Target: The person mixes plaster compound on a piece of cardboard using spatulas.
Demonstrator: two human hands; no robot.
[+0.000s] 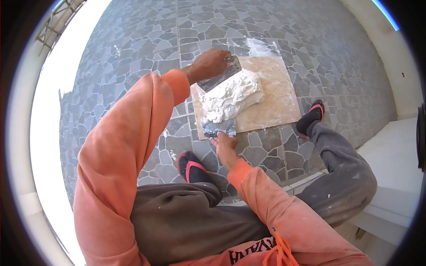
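Note:
A thick mound of white putty-like paste (233,95) lies on a tan board (275,97) on the floor. My left hand (211,64) is closed on the edge of a flat metal scraper (222,76), whose blade slants down along the far left side of the paste. Below the mound, my right hand (225,145) pinches a second flat scraper (219,127), its blade lying at the near edge of the paste. The paste sits between the two blades and covers part of their edges.
White residue (262,46) is smeared on the stone-patterned tile floor (146,66) beyond the board. My feet in dark socks and red-strapped sandals (194,166) stand near the board. A pale step (395,164) is at the right, beside a wall (377,40).

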